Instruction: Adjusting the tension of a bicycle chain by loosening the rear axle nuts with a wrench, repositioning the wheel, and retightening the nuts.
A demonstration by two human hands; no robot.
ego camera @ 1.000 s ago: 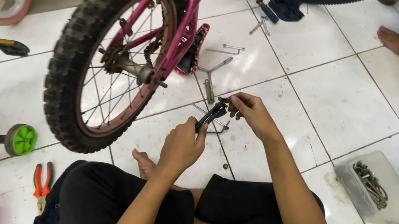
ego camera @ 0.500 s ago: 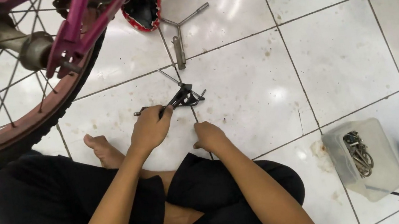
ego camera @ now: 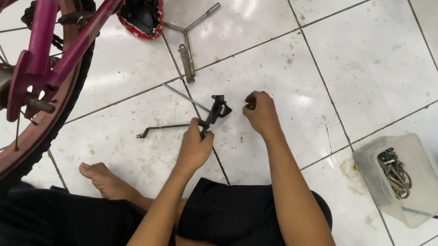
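Since half a second ago our hands have come apart: the right hand (ego camera: 261,112) has let go of the black metal part (ego camera: 216,109) and now sits just beside it, fingers curled in, pinching something too small for us to tell. Our left hand (ego camera: 194,146) stays closed around the lower end of that black part, holding it low over the white tiled floor (ego camera: 370,62). A thin bent rod (ego camera: 163,128) lies on the floor just left of the left hand. Farther up we see a three-armed wrench (ego camera: 187,36), and a clear plastic box (ego camera: 403,177) of metal bits lies well to the right. The pink bicycle frame (ego camera: 48,44) looms at upper left.
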